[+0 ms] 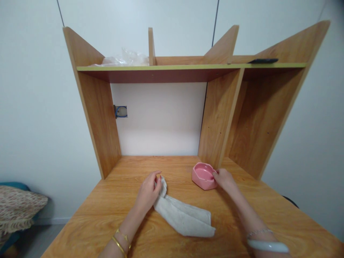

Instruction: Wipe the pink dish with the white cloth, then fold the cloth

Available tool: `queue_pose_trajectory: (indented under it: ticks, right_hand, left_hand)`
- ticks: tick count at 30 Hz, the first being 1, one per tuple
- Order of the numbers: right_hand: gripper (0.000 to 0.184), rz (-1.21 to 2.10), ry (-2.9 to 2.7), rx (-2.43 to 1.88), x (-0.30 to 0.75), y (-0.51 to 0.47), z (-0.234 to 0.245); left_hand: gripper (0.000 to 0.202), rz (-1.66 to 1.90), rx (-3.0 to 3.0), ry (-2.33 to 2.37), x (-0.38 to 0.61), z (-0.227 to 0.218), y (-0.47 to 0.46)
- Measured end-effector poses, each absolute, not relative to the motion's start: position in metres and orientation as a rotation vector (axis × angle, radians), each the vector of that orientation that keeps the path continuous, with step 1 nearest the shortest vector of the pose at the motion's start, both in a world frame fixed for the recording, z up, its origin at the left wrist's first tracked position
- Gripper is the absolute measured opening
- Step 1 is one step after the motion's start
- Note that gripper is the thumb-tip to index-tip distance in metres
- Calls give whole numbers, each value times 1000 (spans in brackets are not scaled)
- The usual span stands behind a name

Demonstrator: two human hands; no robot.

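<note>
A pale grey cloth (185,216) lies folded and bunched across the wooden desk. Its upper left end is pinched in my left hand (150,190), between thumb and fingers. To the right, my right hand (224,178) grips the right rim of a pink faceted bowl (204,177), which looks like an ashtray. The bowl is tilted a little toward me, and I cannot tell whether its base touches the desk. Nothing shows inside it.
A wooden shelf unit (161,68) stands at the back of the desk (107,211). Clear plastic (125,58) and a flat black object (263,61) lie on its upper shelf. An uncovered wall socket box (121,111) is behind. A patterned cushion or cloth (21,206) is at far left.
</note>
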State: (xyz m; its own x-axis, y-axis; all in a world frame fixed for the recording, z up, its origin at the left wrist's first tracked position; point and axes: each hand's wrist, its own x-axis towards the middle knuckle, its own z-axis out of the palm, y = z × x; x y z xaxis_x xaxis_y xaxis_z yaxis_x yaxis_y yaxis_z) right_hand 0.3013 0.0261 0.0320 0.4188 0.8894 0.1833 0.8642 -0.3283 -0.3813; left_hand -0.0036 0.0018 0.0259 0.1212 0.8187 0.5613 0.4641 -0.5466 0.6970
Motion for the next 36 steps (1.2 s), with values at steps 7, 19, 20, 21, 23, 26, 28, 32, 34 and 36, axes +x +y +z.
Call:
queue_pose_trajectory:
  ticks: [7, 19, 20, 21, 23, 26, 28, 32, 34, 36]
  right_hand:
    - [28, 82, -1484, -2287, 301, 25, 31]
    - [16, 145, -1452, -2271, 300, 24, 32]
    - [15, 137, -1435, -2273, 300, 24, 32]
    - [16, 129, -1417, -2276, 299, 25, 33]
    - [20, 124, -1387, -2279, 298, 25, 33]
    - [23, 154, -1355, -2274, 297, 24, 32]
    - [24, 189, -1342, -2265, 296, 24, 32]
    - [23, 242, -1337, -2226, 295, 23, 32]
    - [21, 247, -1331, -2211, 295, 23, 32]
    - [21, 238, -1321, -2208, 295, 23, 31]
  left_hand:
    - [24, 1377, 2127, 1296, -10, 23, 8]
    - [22, 1341, 2039, 1397, -16, 25, 13]
    - [20, 1329, 2042, 1407, -17, 24, 14]
    - [19, 1321, 2050, 1416, -17, 24, 15]
    - [18, 1311, 2085, 1445, -18, 22, 17]
    - [19, 1239, 2172, 1541, -19, 20, 18]
    - [20, 1172, 2206, 1620, -21, 17, 20]
    - [21, 1095, 2217, 1725, -24, 10, 24]
    - [21, 1070, 2199, 1748, -26, 6, 27]
    - [20, 1072, 2158, 1740, -27, 3, 29]
